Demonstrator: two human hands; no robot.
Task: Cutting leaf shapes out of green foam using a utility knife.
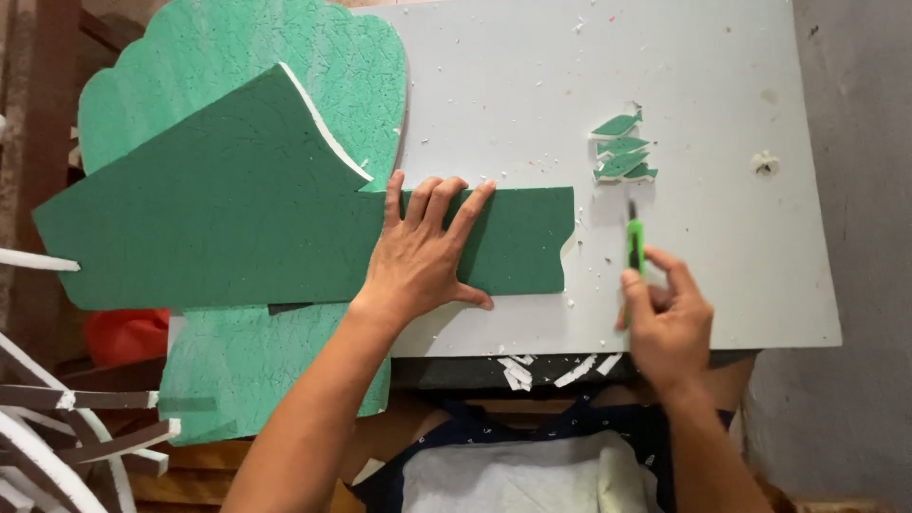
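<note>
Foam board (pixel 237 218), green-faced, runs lengthwise from left of frame to centre. Left hand (pixel 423 252) lies flat on it, fingers spread, gripping nothing. Right of the board's cut end, the right hand (pixel 670 323) is closed around a green utility knife (pixel 634 245), blade pointing up-frame.

Dark green foam board (pixel 285 218) flat on table; green utility knife (pixel 635 245) upright beside.

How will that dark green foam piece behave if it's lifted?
The green foam piece probably stays stiff and light: its white cut edge looks thick. Likely crumbly, given the white crumbs nearby. The left hand presses it flat.
</note>
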